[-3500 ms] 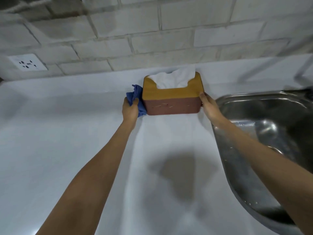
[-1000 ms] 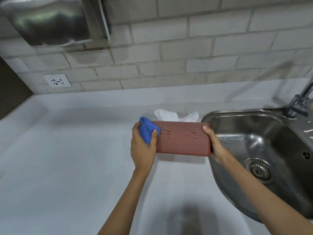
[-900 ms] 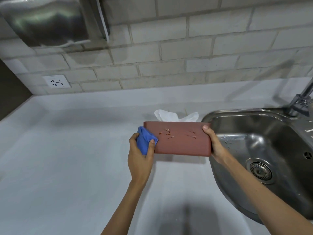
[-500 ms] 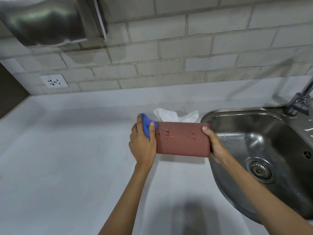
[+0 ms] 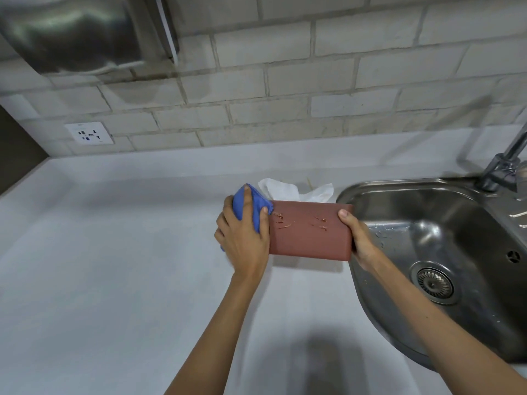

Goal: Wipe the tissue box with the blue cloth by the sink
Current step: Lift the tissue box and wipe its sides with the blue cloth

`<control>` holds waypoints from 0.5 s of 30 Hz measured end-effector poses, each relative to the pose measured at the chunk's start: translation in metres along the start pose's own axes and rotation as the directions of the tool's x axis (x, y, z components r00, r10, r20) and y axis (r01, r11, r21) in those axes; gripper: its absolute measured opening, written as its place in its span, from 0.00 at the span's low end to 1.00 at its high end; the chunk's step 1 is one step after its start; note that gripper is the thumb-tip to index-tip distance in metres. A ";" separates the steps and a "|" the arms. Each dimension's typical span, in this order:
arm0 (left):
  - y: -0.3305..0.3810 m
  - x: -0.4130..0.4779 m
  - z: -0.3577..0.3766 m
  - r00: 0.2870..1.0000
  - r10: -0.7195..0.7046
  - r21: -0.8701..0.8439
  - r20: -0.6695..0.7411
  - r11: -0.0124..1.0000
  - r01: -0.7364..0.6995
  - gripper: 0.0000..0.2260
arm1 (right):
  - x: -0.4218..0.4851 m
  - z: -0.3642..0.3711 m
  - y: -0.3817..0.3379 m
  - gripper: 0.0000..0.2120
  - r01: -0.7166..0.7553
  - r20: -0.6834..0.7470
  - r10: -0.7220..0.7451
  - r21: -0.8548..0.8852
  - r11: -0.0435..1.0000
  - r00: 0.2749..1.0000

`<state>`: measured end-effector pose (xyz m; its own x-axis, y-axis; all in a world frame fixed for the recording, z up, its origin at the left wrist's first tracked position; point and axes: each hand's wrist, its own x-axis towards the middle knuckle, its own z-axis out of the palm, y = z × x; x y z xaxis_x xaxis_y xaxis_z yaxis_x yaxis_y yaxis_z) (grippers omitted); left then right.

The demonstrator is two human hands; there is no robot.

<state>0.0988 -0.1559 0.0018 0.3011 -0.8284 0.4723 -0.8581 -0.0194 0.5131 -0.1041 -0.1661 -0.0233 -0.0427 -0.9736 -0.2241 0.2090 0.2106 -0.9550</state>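
Note:
The reddish-brown tissue box (image 5: 310, 233) is tilted so its underside faces me, with small scratch marks on it and white tissue (image 5: 285, 191) sticking out behind. My right hand (image 5: 356, 238) grips its right end, over the sink's edge. My left hand (image 5: 245, 238) presses the bunched blue cloth (image 5: 251, 208) against the box's left end, fingers wrapped over the cloth.
A steel sink (image 5: 445, 252) with a drain lies to the right, its tap (image 5: 502, 166) at the far right. The white counter (image 5: 114, 266) stretches left and toward me. A wall socket (image 5: 89, 134) and a steel dispenser (image 5: 79, 32) sit on the brick wall.
The box was tipped up from standing on the counter to show its underside. Over the last second the cloth slid down and back up along the box's left end.

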 end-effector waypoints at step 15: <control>-0.020 -0.020 0.023 0.908 0.386 0.205 -0.160 0.913 -0.352 0.17 | 0.005 -0.004 -0.004 0.32 -0.042 -0.008 0.042 -0.051 0.998 0.999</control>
<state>0.1006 -0.1517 -0.0340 0.0085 -0.6702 0.7422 -0.9748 0.1599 0.1556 -0.1089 -0.1720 -0.0209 -0.0418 -0.9632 -0.2655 0.1608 0.2557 -0.9533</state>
